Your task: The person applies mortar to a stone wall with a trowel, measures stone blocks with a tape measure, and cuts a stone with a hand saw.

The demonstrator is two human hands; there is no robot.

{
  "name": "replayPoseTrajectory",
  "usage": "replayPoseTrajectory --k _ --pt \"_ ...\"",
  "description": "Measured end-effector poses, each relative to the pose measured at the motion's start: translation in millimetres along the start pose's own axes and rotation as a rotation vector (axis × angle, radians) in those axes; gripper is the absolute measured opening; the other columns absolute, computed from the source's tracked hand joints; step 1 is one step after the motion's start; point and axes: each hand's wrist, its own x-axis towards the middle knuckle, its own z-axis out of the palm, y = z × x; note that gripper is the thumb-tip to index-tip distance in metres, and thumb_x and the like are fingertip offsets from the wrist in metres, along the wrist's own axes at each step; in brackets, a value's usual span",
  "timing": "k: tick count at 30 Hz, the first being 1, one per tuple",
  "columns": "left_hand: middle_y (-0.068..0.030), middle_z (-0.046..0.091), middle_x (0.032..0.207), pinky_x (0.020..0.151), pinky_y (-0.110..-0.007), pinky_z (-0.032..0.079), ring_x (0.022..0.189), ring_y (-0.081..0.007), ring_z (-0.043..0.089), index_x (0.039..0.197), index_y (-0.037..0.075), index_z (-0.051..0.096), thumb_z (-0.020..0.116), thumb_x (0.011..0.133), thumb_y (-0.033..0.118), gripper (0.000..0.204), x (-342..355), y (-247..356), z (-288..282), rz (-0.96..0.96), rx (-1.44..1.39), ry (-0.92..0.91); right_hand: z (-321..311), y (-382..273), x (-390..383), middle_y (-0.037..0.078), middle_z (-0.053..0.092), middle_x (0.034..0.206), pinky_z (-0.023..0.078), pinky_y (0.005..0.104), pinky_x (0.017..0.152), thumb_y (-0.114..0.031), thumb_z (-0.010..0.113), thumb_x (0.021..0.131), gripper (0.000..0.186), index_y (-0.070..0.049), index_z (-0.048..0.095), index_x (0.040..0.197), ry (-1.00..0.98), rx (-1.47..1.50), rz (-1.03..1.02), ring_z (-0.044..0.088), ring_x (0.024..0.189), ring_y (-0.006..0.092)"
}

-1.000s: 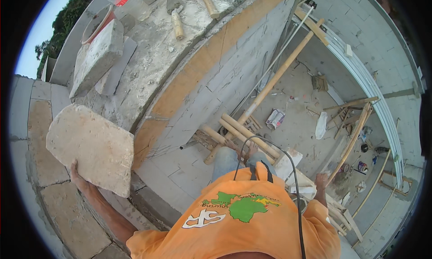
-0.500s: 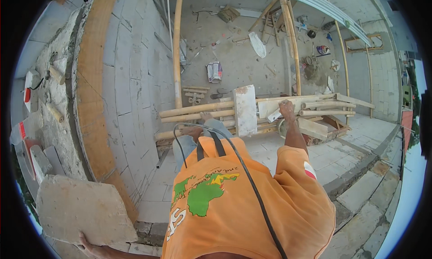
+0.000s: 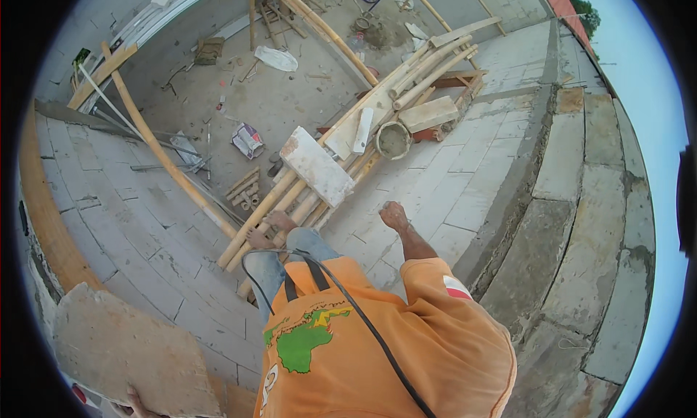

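My left hand (image 3: 135,402) is at the lower left edge, with its fingers against the lower edge of a large, flat pale slab (image 3: 134,345); part of the hand is cut off. My right hand (image 3: 394,215) hovers closed above the pale block wall, with nothing visible in its fingers. Nearest beyond it stands a round bucket (image 3: 393,141) containing grey mortar. A white flat piece (image 3: 363,131) lies beside the bucket on the bamboo scaffold. To the left, a long pale block (image 3: 317,166) lies across the poles.
Bamboo poles (image 3: 279,200) form a platform under my bare feet. Another block (image 3: 428,115) rests beyond the bucket. Below, the rough floor holds a printed sack (image 3: 248,140) and a white sack (image 3: 276,58). Along the right runs a block wall top (image 3: 581,222) with a drop outside.
My view has swung to the right. My right hand has left the white piece on the scaffold and drawn back toward me, over the wall. My left hand stays on the slab.
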Motion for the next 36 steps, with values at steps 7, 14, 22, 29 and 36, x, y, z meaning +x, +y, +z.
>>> replayPoseTrajectory --k 7,14,22,29,36 --pt "-0.0218 0.056 0.128 0.096 -0.043 0.047 0.114 -0.0335 0.057 0.136 -0.004 0.047 0.076 0.072 0.020 0.074 -15 26 154 0.143 -0.223 -0.552 -76 -35 -73 0.027 0.068 0.094 0.052 0.0503 0.089 -0.023 0.054 0.084 0.028 0.001 0.067 0.090 0.107 0.391 0.455 0.065 0.096 0.0444" --pt "-0.0221 0.056 0.130 0.098 -0.043 0.046 0.116 -0.0344 0.057 0.138 -0.003 0.046 0.075 0.070 0.019 0.077 -41 65 229 0.340 -0.276 -0.957 -167 -6 -159 0.025 0.066 0.092 0.052 0.0503 0.084 -0.025 0.062 0.088 0.032 0.001 0.064 0.106 0.522 0.321 0.647 0.064 0.092 0.0434" --pt "-0.0224 0.055 0.131 0.101 -0.043 0.044 0.118 -0.0353 0.056 0.140 -0.003 0.045 0.075 0.068 0.017 0.080 -70 81 278 0.514 -0.249 -1.244 -380 -45 -287 0.026 0.065 0.111 0.050 0.0489 0.088 -0.024 0.064 0.090 0.039 0.002 0.062 0.119 1.026 0.159 0.700 0.063 0.103 0.0430" --pt "-0.0227 0.055 0.133 0.103 -0.043 0.042 0.120 -0.0361 0.055 0.142 -0.002 0.043 0.074 0.067 0.016 0.083 -90 87 307 0.609 -0.238 -1.353 -560 -162 -416 0.015 0.067 0.106 0.055 0.0396 0.075 -0.021 0.070 0.092 0.035 -0.003 0.065 0.120 1.341 -0.402 0.691 0.068 0.092 0.0257" --pt "-0.0230 0.054 0.134 0.105 -0.043 0.040 0.121 -0.0369 0.054 0.143 -0.002 0.042 0.074 0.065 0.015 0.086 -61 55 345 0.604 -0.182 -1.319 -734 -173 -666 0.016 0.063 0.130 0.048 0.0455 0.101 -0.046 0.046 0.100 0.055 -0.005 0.055 0.137 0.876 -1.063 1.737 0.059 0.122 0.0330"
